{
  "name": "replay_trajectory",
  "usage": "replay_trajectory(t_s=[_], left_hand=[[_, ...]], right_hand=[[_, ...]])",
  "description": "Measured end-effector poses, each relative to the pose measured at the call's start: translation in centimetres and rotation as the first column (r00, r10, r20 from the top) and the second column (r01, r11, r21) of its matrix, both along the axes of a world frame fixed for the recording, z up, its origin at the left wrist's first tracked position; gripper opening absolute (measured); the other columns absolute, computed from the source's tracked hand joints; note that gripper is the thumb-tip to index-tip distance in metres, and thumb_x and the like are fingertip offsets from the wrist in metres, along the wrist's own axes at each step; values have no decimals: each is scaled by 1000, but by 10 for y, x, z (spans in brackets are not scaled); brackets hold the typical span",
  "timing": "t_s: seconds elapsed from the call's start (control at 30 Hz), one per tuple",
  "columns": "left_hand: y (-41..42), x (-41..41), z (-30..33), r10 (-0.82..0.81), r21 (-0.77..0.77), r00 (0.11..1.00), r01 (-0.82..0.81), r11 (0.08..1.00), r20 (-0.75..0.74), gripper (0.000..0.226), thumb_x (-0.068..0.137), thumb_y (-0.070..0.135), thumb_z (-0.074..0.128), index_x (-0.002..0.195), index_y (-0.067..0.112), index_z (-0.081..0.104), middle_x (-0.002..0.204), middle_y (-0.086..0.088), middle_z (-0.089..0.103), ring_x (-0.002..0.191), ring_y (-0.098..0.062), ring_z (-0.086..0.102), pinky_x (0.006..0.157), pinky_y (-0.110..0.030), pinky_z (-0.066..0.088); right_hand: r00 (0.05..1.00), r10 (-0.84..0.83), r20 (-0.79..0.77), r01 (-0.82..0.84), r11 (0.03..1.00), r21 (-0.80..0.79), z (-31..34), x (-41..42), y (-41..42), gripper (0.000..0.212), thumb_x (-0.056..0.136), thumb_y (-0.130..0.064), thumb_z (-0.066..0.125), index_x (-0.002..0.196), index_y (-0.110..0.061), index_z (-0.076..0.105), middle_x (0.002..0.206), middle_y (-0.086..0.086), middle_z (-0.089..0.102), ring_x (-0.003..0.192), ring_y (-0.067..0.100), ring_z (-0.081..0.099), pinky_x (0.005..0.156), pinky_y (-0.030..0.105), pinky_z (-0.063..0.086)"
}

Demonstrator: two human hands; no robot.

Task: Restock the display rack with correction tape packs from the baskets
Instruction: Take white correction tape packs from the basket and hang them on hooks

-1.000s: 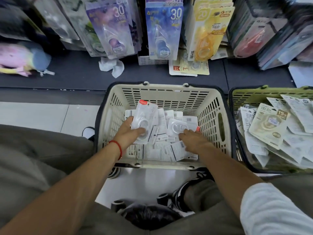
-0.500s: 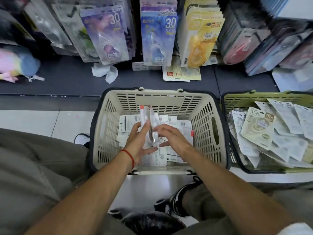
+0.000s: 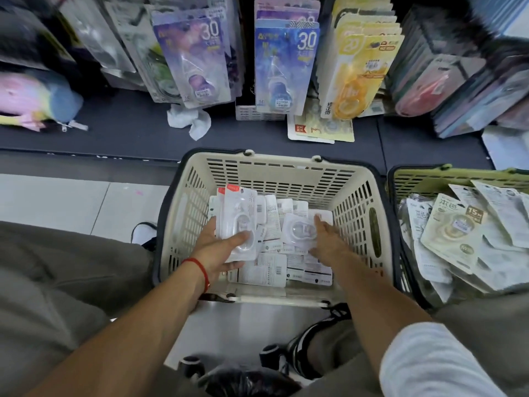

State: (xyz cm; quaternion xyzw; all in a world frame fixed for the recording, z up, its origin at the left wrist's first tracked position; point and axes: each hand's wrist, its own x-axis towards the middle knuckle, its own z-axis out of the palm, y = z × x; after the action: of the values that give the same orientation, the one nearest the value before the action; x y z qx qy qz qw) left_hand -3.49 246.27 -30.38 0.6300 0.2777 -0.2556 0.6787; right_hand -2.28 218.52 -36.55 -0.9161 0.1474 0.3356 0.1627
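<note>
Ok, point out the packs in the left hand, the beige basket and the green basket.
packs [image 3: 239,224], head view, clear blister front.
beige basket [image 3: 280,170], head view, far wall.
green basket [image 3: 415,179], head view, far wall.

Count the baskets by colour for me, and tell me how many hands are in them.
Cream basket: 1
Green basket: 1
Hands in the cream basket: 2, the left hand and the right hand
Hands in the green basket: 0
Total: 2 baskets, 2 hands

Pale glossy floor tiles [image 3: 71,202] below a dark, perhaps grey, shelf ledge [image 3: 120,133]
</note>
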Motion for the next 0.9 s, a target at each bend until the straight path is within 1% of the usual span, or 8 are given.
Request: replay_trajectory(t_s=[0.17, 0.3, 0.4, 0.5, 0.57, 0.63, 0.77, 0.9], left_hand=[[12, 5, 8, -21, 7, 999, 20, 1000, 39, 52, 84, 28, 88, 127, 40, 63, 116, 4, 77, 103, -24, 76, 68, -40, 65], [17, 10, 8, -19, 20, 996, 18, 1000, 84, 48, 87, 29, 86, 126, 41, 62, 116, 5, 77, 98, -20, 77, 65, -35, 64], [18, 11, 4, -37, 32, 994, 34, 999, 98, 45, 87, 27, 85, 122, 43, 63, 120, 3, 75, 103, -25, 76, 68, -42, 66], [17, 18, 3, -88, 71, 987, 78, 994, 138, 43, 87, 24, 86, 120, 41, 63, 124, 1, 72, 110, -29, 73, 71, -47, 67], [16, 25, 8, -144, 101, 976, 129, 986, 165, 47, 84, 25, 89, 121, 40, 62, 124, 1, 71, 110, -28, 73, 73, -49, 67], [18, 32, 14, -239, 73, 960, 230, 970, 148, 57, 77, 28, 93, 124, 40, 62, 123, 0, 73, 106, -28, 75, 78, -52, 66], [28, 33, 20, -448, -156, 893, 450, 879, 50, 76, 68, 38, 94, 137, 34, 60, 126, -6, 76, 112, -31, 75, 86, -55, 64], [28, 24, 18, -442, -172, 896, 442, 880, 40, 78, 66, 34, 95, 136, 35, 61, 124, -3, 77, 112, -27, 76, 83, -51, 64]], right_hand=[[995, 66, 71, -58, 992, -108, -4, -4, 7, 96, 76, -29, 92, 151, -14, 35, 146, 16, 43, 140, 36, 43, 121, 50, 37], [992, -44, 117, 20, 978, 206, 24, 3, -10, 58, 81, -13, 88, 132, -16, 61, 129, 8, 64, 117, 29, 63, 94, 34, 50], [983, -128, 132, 64, 911, 408, 68, 18, -24, 60, 83, -5, 85, 137, -22, 64, 122, -1, 69, 102, 19, 68, 70, 25, 52], [993, -40, 110, -20, 867, 498, 116, 31, -31, 53, 82, -10, 87, 126, -35, 70, 112, -14, 74, 95, 5, 70, 76, 23, 57], [989, 100, 107, -139, 868, 477, 139, 35, -25, 41, 81, -19, 89, 113, -41, 74, 110, -14, 73, 100, 8, 67, 88, 28, 55], [978, 158, 134, -203, 856, 476, 149, 38, -9, 37, 79, -22, 91, 112, -34, 77, 107, -7, 73, 99, 12, 67, 89, 30, 55], [962, -43, 270, -114, 833, 541, 143, 37, 24, 40, 75, -14, 94, 108, -14, 70, 103, 0, 76, 96, 20, 71, 84, 36, 59], [937, -142, 319, -79, 803, 590, 112, 30, 47, 43, 71, -18, 97, 104, -24, 70, 99, -4, 72, 87, 12, 64, 76, 23, 56]])
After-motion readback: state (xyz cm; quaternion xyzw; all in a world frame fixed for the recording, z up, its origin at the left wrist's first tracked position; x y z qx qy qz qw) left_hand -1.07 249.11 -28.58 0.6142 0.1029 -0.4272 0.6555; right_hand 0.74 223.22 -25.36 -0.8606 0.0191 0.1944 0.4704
